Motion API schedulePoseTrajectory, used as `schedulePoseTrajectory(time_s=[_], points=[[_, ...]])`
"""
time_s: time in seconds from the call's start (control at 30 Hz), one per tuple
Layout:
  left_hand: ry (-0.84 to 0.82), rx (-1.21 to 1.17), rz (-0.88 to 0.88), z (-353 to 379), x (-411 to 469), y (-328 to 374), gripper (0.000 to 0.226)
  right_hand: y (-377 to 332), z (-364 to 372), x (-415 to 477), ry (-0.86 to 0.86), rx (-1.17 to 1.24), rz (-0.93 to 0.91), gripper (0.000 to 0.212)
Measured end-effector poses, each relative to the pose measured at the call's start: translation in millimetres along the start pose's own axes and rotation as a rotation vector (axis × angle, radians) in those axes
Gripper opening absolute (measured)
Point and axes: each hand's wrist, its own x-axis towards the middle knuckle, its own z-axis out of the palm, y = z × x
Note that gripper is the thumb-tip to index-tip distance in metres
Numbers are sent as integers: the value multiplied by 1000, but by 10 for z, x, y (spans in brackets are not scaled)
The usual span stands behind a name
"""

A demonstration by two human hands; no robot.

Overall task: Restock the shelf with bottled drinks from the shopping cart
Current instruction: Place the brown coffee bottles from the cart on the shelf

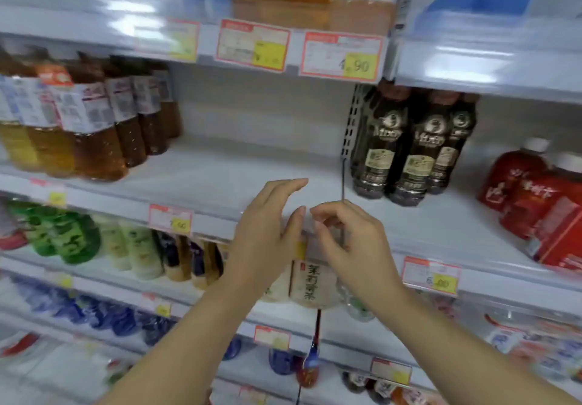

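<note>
Amber tea bottles (94,140) fill the left end of the middle shelf (239,168). A bare gap runs from them to the wire divider (343,181), likely the restock slot.

Left hand (267,234) is at the shelf's front edge, fingers straight and loosely spread, holding nothing. Right hand (349,244) is just beside it, fingers curled at the divider's front end. Can't tell if it pinches the wire or the edge strip.

Dark bottles (409,146) stand right of the divider, red bottles (529,190) toward the right end.

No cart in view, no bottle in either hand.

Judging by the shelf stock: full capped plastic, fairly heavy, stiff under squeeze, film labels slick. Grab round the body below the shoulder, not the cap. Set the base down at the front edge, then slide it back. A drop would probably dent one, not break it.
</note>
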Motion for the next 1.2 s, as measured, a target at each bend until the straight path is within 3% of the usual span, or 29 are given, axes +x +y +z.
schedulePoseTrajectory(time_s=[0.13,0.23,0.43,0.67,0.77,0.9,1.03,1.2], points=[[166,104,-229,-764,-974,-626,25,-501,1088,-206,-362,91,-41,15],[226,174,-576,-1311,-1846,-1198,23,-813,1978,-431,-652,123,-50,15],[219,306,-1184,-2190,-3540,-2013,26,-1281,3603,-1029,-1113,148,-2,19],[153,244,-1647,-2503,-4900,-2711,23,-1301,5108,-1798,-1514,35,54,35],[133,262,-1713,-2474,-5225,-3053,28,-1222,5596,-2088,-1586,-21,91,42],[88,392,-1676,-2447,-5442,-3491,42,-1074,6030,-2460,-1615,-53,143,52],[-54,618,-1559,-2501,-5576,-3923,53,-998,6250,-2792,-1454,-138,150,61],[-211,717,-1490,-2546,-5655,-4219,62,-1057,6295,-3077,-1320,-345,23,86]])
